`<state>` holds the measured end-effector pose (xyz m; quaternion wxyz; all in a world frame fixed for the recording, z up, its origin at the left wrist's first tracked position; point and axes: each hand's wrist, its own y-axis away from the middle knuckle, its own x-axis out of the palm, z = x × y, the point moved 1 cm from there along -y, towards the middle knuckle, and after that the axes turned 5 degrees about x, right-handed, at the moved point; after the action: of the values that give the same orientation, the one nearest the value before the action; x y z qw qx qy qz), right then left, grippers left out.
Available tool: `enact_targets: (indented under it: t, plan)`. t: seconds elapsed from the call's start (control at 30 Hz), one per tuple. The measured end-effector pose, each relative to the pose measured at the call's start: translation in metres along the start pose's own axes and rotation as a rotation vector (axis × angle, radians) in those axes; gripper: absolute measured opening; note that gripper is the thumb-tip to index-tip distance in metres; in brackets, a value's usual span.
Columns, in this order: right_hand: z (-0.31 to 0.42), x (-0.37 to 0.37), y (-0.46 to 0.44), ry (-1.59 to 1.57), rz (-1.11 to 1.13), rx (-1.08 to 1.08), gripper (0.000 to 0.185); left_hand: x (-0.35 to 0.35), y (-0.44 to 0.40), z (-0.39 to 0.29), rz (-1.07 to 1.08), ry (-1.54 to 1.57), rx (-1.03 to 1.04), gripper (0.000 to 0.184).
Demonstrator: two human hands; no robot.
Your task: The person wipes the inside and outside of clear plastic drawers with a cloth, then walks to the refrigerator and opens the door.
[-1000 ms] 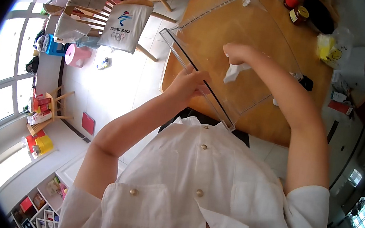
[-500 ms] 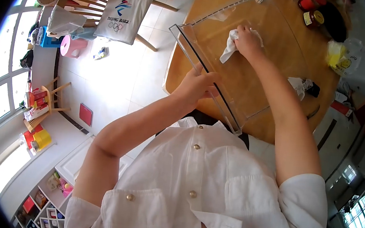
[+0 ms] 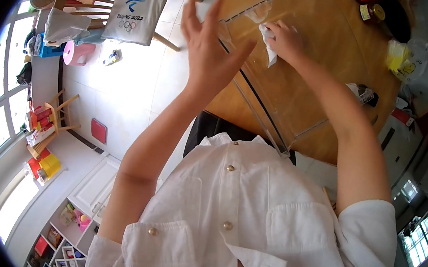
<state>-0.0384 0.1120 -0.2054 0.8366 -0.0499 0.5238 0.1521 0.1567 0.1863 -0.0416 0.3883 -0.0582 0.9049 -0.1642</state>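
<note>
My right hand (image 3: 288,45) is closed on a crumpled white tissue (image 3: 270,47), which rests inside the outline of a clear acrylic box (image 3: 260,106). The box lies on the wooden table (image 3: 224,105), its see-through walls edged with dark and bright lines. Raised at the box's left corner, my left hand (image 3: 208,50) has its fingers spread and holds nothing. It hides part of the box's rim.
Jars (image 3: 372,13) stand at the table's far right, near a plastic bag (image 3: 412,64). A clear-wrapped black item (image 3: 365,94) lies by the right edge. To the left are a chair with a printed cushion (image 3: 135,14) and a pink stool (image 3: 78,53).
My left hand has let go of the box's near rim and risen up and to the left, fingers spreading. My right hand, with the tissue, has shifted slightly left. The view has tilted a little.
</note>
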Motion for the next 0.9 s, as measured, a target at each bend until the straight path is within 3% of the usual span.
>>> enact_targets:
  t: [0.03, 0.07, 0.17, 0.27, 0.47, 0.57, 0.63, 0.67, 0.73, 0.8, 0.87, 0.9]
  plan:
    - [0.000, 0.003, -0.006, -0.033, 0.006, -0.006, 0.028, 0.007, -0.006, 0.000, 0.003, -0.081, 0.060, 0.072]
    - [0.000, 0.006, -0.008, -0.067, 0.012, -0.011, 0.026, 0.012, -0.010, -0.003, -0.042, -0.072, 0.055, 0.049]
    - [-0.001, 0.014, 0.000, -0.008, 0.049, -0.179, 0.020, 0.020, -0.008, 0.006, 0.046, -0.206, 0.055, 0.040]
    - [-0.014, 0.015, 0.033, 0.093, 0.287, -0.452, 0.024, 0.023, -0.004, 0.003, -0.005, -0.211, -0.023, 0.042]
    - [-0.043, 0.005, 0.081, 0.244, 0.715, -0.718, 0.009, 0.024, -0.004, 0.000, -0.073, -0.243, -0.087, 0.046]
    - [-0.021, -0.018, 0.065, 0.477, 0.944, -0.893, 0.007, 0.025, -0.005, -0.001, -0.062, -0.235, -0.089, 0.045]
    - [-0.004, -0.011, 0.041, 0.572, 0.831, -0.902, 0.011, 0.024, -0.005, -0.002, -0.028, -0.226, -0.094, 0.043]
    - [0.003, -0.008, 0.023, 0.197, 0.773, -0.547, 0.014, 0.023, -0.005, -0.002, -0.033, -0.214, -0.086, 0.043]
    - [0.022, -0.002, -0.015, -0.270, 0.598, -0.051, 0.016, 0.023, -0.006, -0.002, -0.035, -0.194, -0.065, 0.041]
    - [0.023, 0.013, -0.028, -0.243, 0.365, -0.069, 0.013, 0.023, -0.004, -0.001, -0.029, -0.175, -0.061, 0.041]
    - [0.014, 0.030, -0.025, 0.026, 0.077, -0.378, 0.010, 0.025, -0.005, 0.001, -0.032, -0.191, -0.053, 0.040]
    - [0.010, 0.036, -0.014, 0.031, 0.096, -0.454, 0.009, 0.025, -0.005, 0.002, -0.032, -0.192, -0.054, 0.040]
